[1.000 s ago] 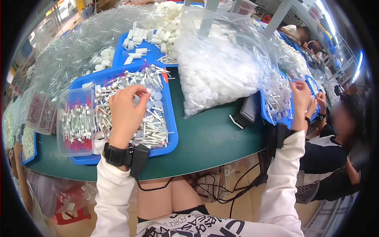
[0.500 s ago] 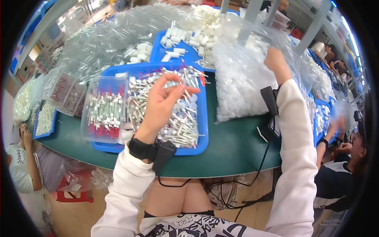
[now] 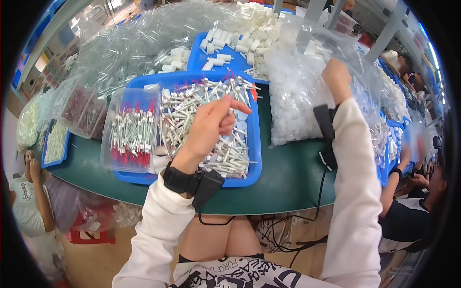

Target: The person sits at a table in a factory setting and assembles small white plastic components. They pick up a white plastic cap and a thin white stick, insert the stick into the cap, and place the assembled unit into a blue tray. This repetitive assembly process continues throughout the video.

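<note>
My left hand hovers over a blue tray heaped with small white-tipped sticks. Its index finger points out to the right while the other fingers curl in; whatever they may hold is hidden. Flat translucent discs lie among the sticks at the tray's right side. My right hand is closed at the upper part of a clear plastic bag full of translucent white pieces. Its fingertips are turned away, so I cannot make out what is in them.
A clear box of red-and-white sticks rests on the tray's left part. Behind are a blue tray of white cylinders and a heap of clear tubes. Cables hang over the green table's front edge. People sit at both sides.
My left hand has turned and shifted slightly right, its fingers going from a loose pinch to a curl with the index finger out. The right hand stays at the bag.
</note>
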Demonstrator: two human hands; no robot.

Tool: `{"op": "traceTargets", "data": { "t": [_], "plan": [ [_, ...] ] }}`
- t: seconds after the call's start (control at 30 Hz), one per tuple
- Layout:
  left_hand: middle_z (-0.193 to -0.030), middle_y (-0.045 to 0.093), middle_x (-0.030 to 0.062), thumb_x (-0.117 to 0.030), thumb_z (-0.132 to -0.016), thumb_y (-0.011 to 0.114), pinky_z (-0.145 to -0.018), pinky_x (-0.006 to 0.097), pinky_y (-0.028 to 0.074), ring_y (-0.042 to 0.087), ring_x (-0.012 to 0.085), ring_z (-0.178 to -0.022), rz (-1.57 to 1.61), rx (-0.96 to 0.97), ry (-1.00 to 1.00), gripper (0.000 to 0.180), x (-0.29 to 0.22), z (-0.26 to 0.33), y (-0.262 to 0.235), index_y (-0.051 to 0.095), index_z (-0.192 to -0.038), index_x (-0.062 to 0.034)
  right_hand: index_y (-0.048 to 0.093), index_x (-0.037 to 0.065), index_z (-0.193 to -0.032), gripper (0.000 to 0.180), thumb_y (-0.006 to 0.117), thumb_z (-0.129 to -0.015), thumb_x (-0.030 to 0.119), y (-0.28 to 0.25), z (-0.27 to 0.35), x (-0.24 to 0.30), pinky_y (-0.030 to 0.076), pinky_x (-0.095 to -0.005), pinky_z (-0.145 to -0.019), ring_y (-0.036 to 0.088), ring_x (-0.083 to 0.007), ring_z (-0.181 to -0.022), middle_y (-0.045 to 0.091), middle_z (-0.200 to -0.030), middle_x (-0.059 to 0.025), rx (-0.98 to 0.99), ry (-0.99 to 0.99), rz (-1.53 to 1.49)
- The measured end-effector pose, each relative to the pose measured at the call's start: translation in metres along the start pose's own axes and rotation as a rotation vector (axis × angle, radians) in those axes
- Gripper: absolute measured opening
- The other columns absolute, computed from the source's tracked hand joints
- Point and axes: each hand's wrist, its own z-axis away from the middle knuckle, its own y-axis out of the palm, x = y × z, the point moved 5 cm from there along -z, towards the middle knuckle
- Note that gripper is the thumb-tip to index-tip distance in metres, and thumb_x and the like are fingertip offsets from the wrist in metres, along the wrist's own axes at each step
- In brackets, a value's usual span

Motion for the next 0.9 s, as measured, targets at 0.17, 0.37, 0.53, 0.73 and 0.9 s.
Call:
{"op": "traceTargets", "data": {
  "t": [0.17,0.37,0.53,0.73,0.9],
  "plan": [
    [-0.064,0.045,-0.0042,-0.013,-0.094,0.051,-0.051,0.020,0.028,0.038,0.0031,-0.056,-0.100,-0.117,0.179,0.014,-0.008,0.009,-0.002,0.059,-0.096,-0.0013,0.064,0.005,-0.084,0.007,0.066,-0.079,0.008,-0.114,0.108,0.067,0.050,-0.0337,-0.065,0.063,-0.0231,-0.071,0.064,-0.084,-0.0083,-0.618,-0.459,-0.724],
    [-0.079,0.061,0.0029,-0.008,-0.092,0.054,-0.062,0.020,0.042,0.056,0.0075,-0.072,-0.602,-0.334,0.448,0.010,-0.014,0.007,-0.012,0.059,-0.095,-0.0004,0.060,-0.003,-0.099,0.018,0.065,-0.081,-0.001,-0.034,0.176,0.123,0.048,-0.0267,-0.084,0.062,-0.0164,-0.095,0.062,-0.098,-0.0087,0.477,-0.336,-1.953],
    [-0.084,0.065,0.0069,-0.005,-0.089,0.057,-0.063,0.024,0.047,0.061,0.0110,-0.073,-0.858,-0.419,0.452,0.008,-0.021,0.015,-0.007,0.061,-0.094,0.0002,0.057,-0.003,-0.110,0.030,0.066,-0.081,-0.002,-0.018,0.184,0.119,0.048,-0.0284,-0.087,0.062,-0.0177,-0.100,0.062,-0.104,-0.0100,0.710,-0.189,-2.067],
    [-0.079,0.062,0.0082,-0.005,-0.082,0.061,-0.054,0.030,0.047,0.062,0.0238,-0.065,-0.983,-0.347,0.632,0.005,-0.023,0.016,0.007,0.060,-0.087,-0.0042,0.057,-0.003,-0.112,0.032,0.065,-0.081,-0.003,-0.016,0.185,0.118,0.048,-0.0293,-0.089,0.060,-0.0178,-0.102,0.061,-0.110,-0.0108,0.754,-0.278,-2.000],
    [-0.074,0.060,0.0036,-0.008,-0.079,0.063,-0.049,0.029,0.046,0.060,0.0208,-0.058,-1.031,-0.408,0.634,0.006,-0.024,0.019,0.007,0.061,-0.085,-0.0086,0.057,-0.003,-0.111,0.031,0.065,-0.081,-0.003,-0.021,0.189,0.119,0.048,-0.0296,-0.088,0.061,-0.0171,-0.101,0.061,-0.112,-0.0107,0.777,-0.326,-1.963]
  ]
}}
